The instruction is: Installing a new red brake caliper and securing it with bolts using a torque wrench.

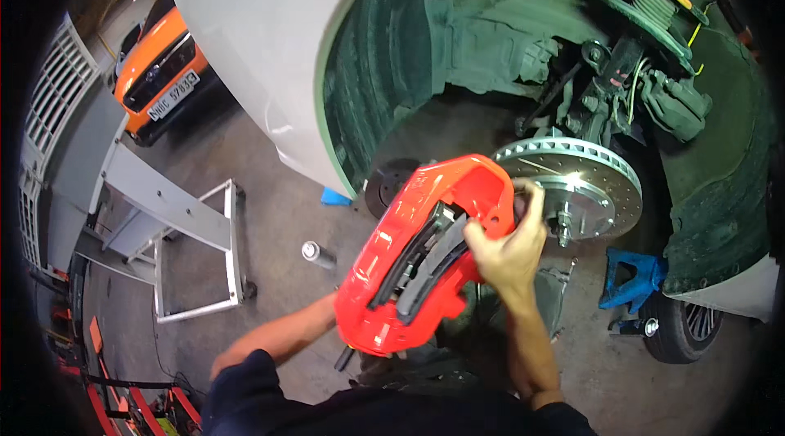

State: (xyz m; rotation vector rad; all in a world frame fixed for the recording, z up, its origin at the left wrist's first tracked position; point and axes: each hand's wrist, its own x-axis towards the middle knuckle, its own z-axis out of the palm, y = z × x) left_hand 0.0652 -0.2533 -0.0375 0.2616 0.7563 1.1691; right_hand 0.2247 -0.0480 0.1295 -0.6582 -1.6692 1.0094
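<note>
A glossy red brake caliper (380,264) with dark pads (427,260) inside is held up, tilted, in front of me. My right hand (513,248) grips its upper right end, thumb beside the pads and fingers round the edge. My left hand (331,309) goes behind the caliper's left side, where its fingers are hidden. Just beyond, a drilled silver brake disc (605,182) sits on the hub below the strut and spring (654,11). An older grey caliper (672,105) hangs to the upper right, apart from the disc.
White bodywork (253,35) frames the wheel well. A spray can (317,254), a dark disc (384,186), a blue jack stand (630,280) and a tyre (683,334) are low around me. A white wheeled frame (233,256) stands left, red equipment (147,407) lower left, an orange car (155,60) behind.
</note>
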